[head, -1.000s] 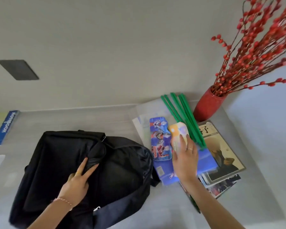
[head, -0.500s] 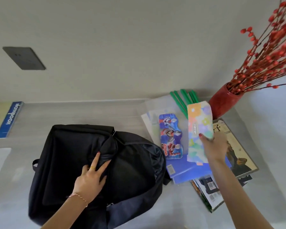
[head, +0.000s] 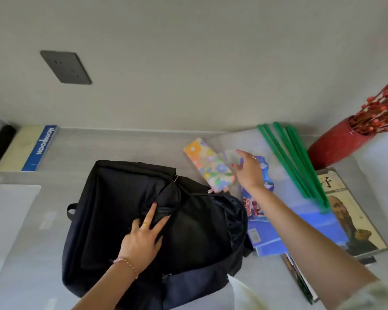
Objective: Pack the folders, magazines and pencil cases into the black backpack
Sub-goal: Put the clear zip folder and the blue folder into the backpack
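The left hand (head: 143, 238) lies flat on the black backpack (head: 126, 220), fingers straight and spread, pressing the cloth beside the bunched strap. The backpack rests on the grey table (head: 99, 144), its mouth gaping toward three o'clock. At four o'clock from the bag a stack of magazines (head: 354, 220) lies under a blue folder (head: 300, 229) and clear folders with green spines (head: 291, 162). The right hand (head: 249, 173) hangs above a blue pencil case (head: 255, 209) that lies on the blue folder; its fingers are apart and loose, gripping nothing. Just at nine o'clock from that hand, the floral pencil case (head: 211, 166) lies tilted on the table, its near end touching the bag's rim, not inside. Further off, at two o'clock, a red vase (head: 336, 144) holds berry twigs. Far at ten o'clock a notebook (head: 40, 148) sits by the wall, a dark plate (head: 65, 67) above it.
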